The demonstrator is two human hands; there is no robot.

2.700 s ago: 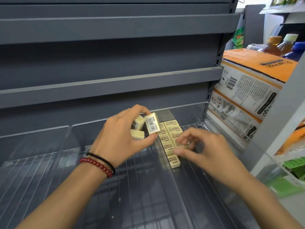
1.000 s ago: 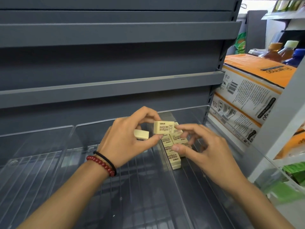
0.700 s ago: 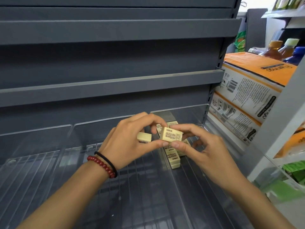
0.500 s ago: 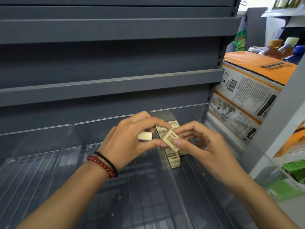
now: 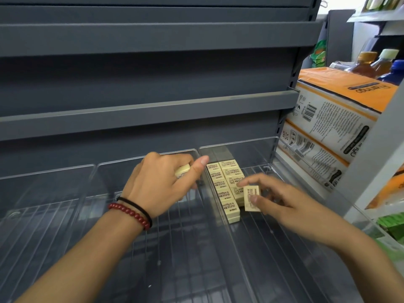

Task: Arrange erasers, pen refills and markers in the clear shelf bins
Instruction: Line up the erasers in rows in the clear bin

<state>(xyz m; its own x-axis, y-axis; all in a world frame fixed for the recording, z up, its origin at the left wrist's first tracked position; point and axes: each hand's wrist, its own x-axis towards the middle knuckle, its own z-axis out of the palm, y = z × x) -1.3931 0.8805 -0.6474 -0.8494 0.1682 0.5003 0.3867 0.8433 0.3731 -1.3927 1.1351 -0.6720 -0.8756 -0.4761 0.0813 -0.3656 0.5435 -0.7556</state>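
The right hand (image 5: 273, 200) sits at four o'clock from the frame's middle, over the right bin (image 5: 262, 259). It pinches a cream eraser (image 5: 252, 198) between thumb and forefinger, and its other fingers curl loosely behind. That eraser is tilted, its printed face toward the camera, right at the near end of the right-hand row; whether it touches the row cannot be told. The rows (image 5: 225, 184) lie along the bin's left wall toward its back: two columns side by side, labels up, the left one reaching nearer. The near end shows a second layer beneath. At nine o'clock from the rows the left hand (image 5: 161, 182) hangs over the middle bin (image 5: 185, 248). Its fingers are curled round a second eraser (image 5: 182, 171), and its thumb sticks out toward the rows. Red beads (image 5: 131, 214) and a black band (image 5: 135, 205) circle that wrist. Orange-and-white boxes (image 5: 328, 127) are stacked at two o'clock, outside the bin. Bottles (image 5: 371, 62) stand behind them at one o'clock. Grey shelves (image 5: 142, 110) fill twelve o'clock.
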